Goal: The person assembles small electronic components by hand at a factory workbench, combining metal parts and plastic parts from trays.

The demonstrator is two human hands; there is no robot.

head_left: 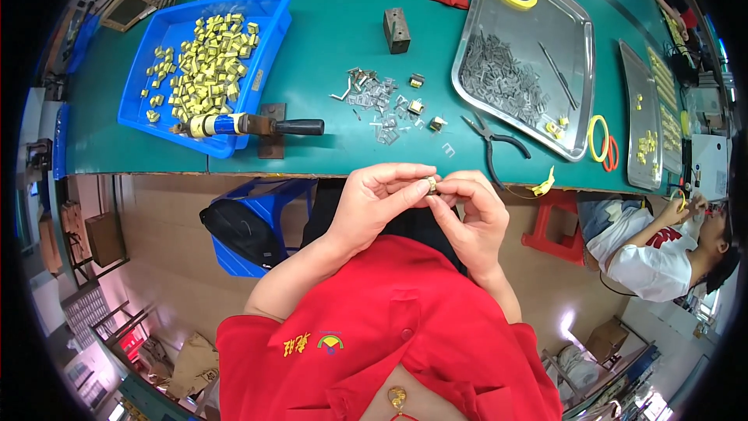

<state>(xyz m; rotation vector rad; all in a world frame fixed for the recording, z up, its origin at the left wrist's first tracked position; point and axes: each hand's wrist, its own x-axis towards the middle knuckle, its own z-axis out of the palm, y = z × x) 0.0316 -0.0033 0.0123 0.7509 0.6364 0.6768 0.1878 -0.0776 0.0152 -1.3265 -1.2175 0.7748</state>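
Observation:
Just in front of the table edge, my left hand and my right hand meet fingertip to fingertip. Pinched between them is a small yellow-taped coil piece, mostly covered by the fingers. Beyond the hands lies a loose heap of small shiny metal plates. Beside that heap sit several similar yellow-and-metal coil pieces, such as one coil piece. Pliers with dark handles rest to the right of them.
A blue bin of yellow coil pieces stands left, with a black-handled tool across its near edge. A metal block stands behind. The steel tray on the right holds grey parts, tweezers and yellow tape. A co-worker sits far right.

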